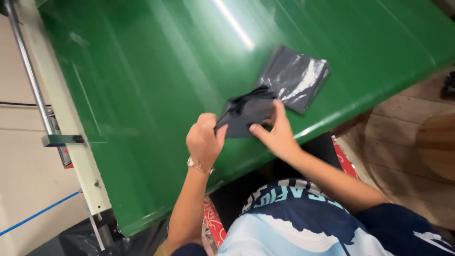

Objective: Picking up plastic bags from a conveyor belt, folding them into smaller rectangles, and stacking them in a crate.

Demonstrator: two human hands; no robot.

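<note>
**Both hands on a dark folded cloth at the edge of the green table**

Closest to you is your own shirt [303, 223], light blue and navy with a white pattern, filling the bottom of the view. Just past it there's a strip of something red [214, 222] poking out below the table edge, with another red bit [342, 159] on the right side, can't really tell what it is.

Your left hand [204, 140] has a thin bracelet [199, 166] on the wrist and its fingers are curled in tight, pinching the lower left corner of a dark grey folded cloth [246, 116]. Your right hand [277, 135] is on the cloth's lower right edge, thumb pressing in from the side and the fingers spread a bit over the fabric, so both hands have hold of the same piece. The cloth sits on the green table [142, 85], close to the near edge, and its top looks bunched up and a little blurry.

Right beyond it, touching or overlapping its far corner, there's a flat dark item in a shiny clear plastic bag [296, 78] lying tilted on the green surface.

Off to the left, the table has a cream-coloured side frame [71, 128] with a metal rail [28, 71] running along it, and a blue line [38, 213] crosses the pale floor. On the right you can see wooden floorboards [398, 137].
</note>
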